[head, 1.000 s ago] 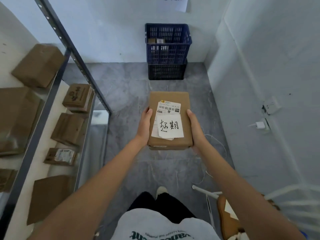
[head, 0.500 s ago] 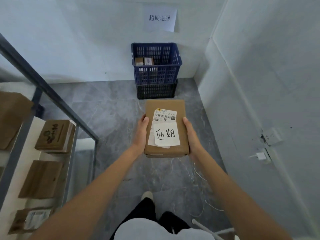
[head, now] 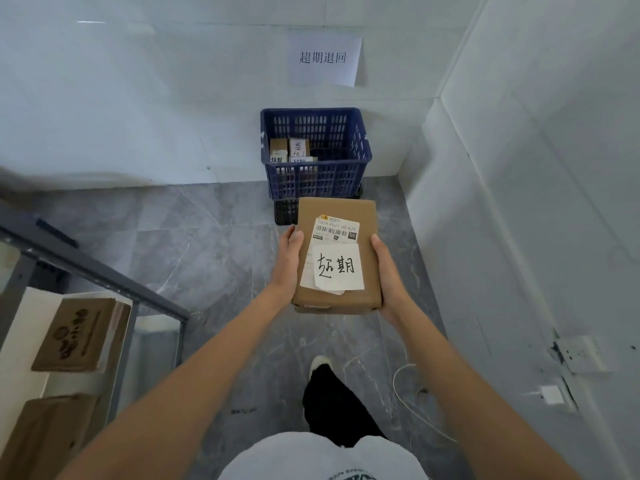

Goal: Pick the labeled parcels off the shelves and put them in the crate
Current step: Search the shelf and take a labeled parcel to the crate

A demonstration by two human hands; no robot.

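Two cardboard boxes lie on the white shelf (head: 24, 323) at the near left: one with dark printing (head: 78, 336) on its top, and a plainer one (head: 45, 434) nearer still, both behind the shelf's grey metal rail (head: 104, 271). Right of that, the grey marbled floor (head: 207, 237) runs to the far white wall. Held out over the floor at centre is the labeled parcel (head: 337, 256), a flat brown carton with a barcode sticker and a white handwritten note on its top. The left hand (head: 289, 265) grips its left edge, thumb lying on the top face, the other fingers hidden beneath so their spread cannot be told. The right hand (head: 388, 271) holds the right edge the same way, thumb along the top edge and fingers out of sight under the carton. Just beyond the parcel, against the far wall, the blue crate (head: 360, 150) sits stacked on a dark crate (head: 285, 211), with several small labeled parcels (head: 292, 152) in its left part. A paper sign (head: 323, 58) hangs on the wall above it. At the near right, a white cable (head: 403, 393) trails across the floor toward a wall socket (head: 580, 353).
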